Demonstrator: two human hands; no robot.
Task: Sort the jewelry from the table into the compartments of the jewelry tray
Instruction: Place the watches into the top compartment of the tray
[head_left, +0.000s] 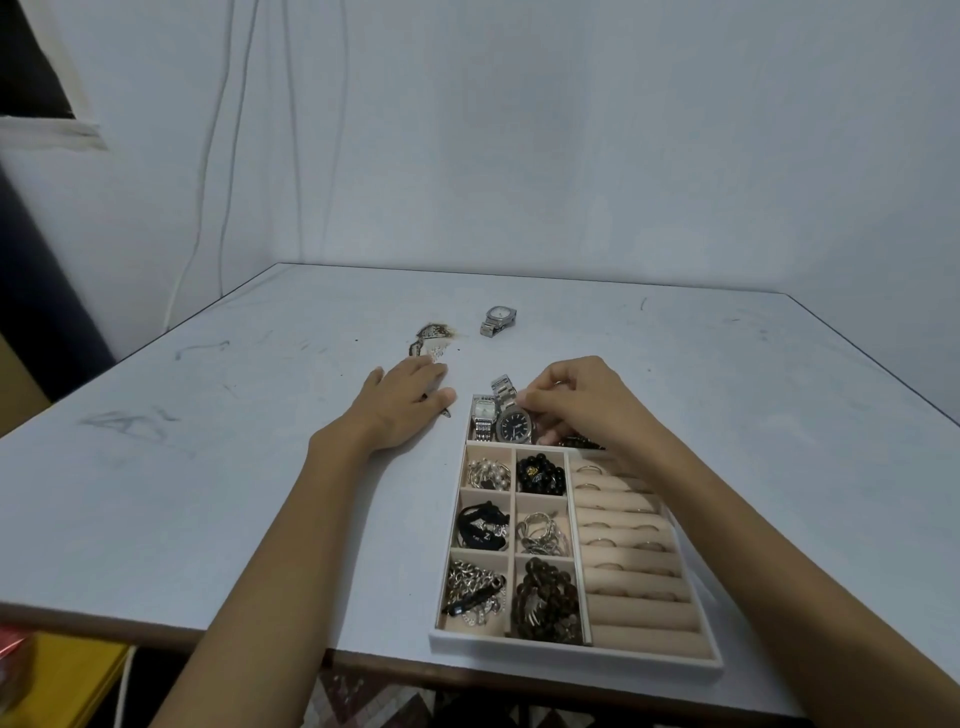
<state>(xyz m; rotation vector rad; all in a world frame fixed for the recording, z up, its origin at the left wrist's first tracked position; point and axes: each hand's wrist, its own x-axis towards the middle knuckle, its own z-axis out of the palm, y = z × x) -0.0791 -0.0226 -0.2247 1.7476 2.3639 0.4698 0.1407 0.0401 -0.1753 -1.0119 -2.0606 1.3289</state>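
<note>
Table (208, 493): L half is bare, scuffed top, lots of free room btwn its left edge and the left hand (402, 410). Near edge runs diagonally across the bottom, far edge meets the wall (519, 156). Left hand lies palm down on the top, fingers straight and loose, holding nothing, just beside the far-left corner of the jewelry tray (571, 657). A small dark bit shows by its thumb, can't tell what. Just beyond its fingertips lies a patterned chain piece (432, 340). Farther back and to the R is a silver watch (500, 319), apart from both hands w/ open top all round. Tray sits close to the near edge, fully on the table. Its far compartment holds a rectangular-face watch (484, 415) and, touching it on the R, a dark-dial watch (514, 425), tilted w/ strap rising past the far rim. Right hand (576, 405) hovers over that compartment, fingers curled, fingertips (525, 402) pinching the dark-dial watch at its R side. Nearer compartments hold pearls (488, 473), black beads (540, 474), cords (480, 527), chains (475, 587), brown beads (548, 597). Ring rolls (634, 551) fill the R side, partly under the right forearm. R of the tray: bare top out to the right edge.
</note>
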